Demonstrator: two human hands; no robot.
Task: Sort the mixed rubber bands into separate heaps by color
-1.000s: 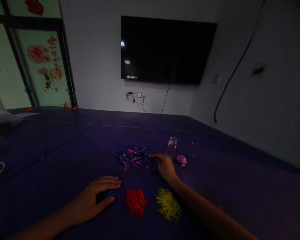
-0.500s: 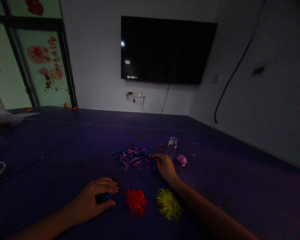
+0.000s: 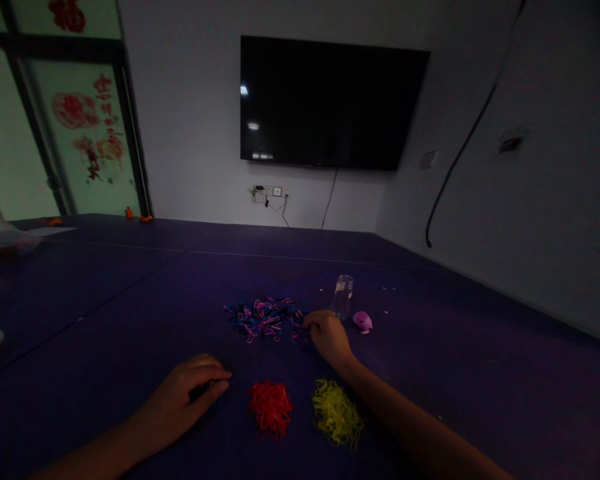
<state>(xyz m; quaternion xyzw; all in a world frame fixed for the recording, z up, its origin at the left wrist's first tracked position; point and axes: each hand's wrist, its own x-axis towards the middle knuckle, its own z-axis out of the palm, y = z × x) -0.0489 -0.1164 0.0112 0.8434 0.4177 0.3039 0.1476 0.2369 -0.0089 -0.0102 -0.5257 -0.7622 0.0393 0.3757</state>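
Observation:
At the right edge of a mixed heap of blue, black and pink rubber bands (image 3: 267, 319), my right hand (image 3: 330, 339) has its fingers pinched together. Whatever lies between those fingertips is too small and dark to make out. My left hand (image 3: 193, 390) rests low on the left, fingers curved, thumb tip close to the fingertips but slightly apart. Some blue bands (image 3: 221, 401) show just under its thumb, mostly hidden by the hand. Between my forearms lie a pile of red rubber bands (image 3: 271, 408) and a pile of yellow rubber bands (image 3: 337, 412).
Beyond my right hand a clear bottle (image 3: 343, 296) stands, with a pink object (image 3: 363, 322) beside it. White specks dot the dark purple table (image 3: 145, 300). A plastic bag (image 3: 5, 233) sits at far left. A television (image 3: 330, 103) hangs on the wall.
My left thumb has come closer to its fingertips, and less of the blue bands shows there. My right hand stays at the mixed heap, its fingers drawn in slightly. The view has shifted a little.

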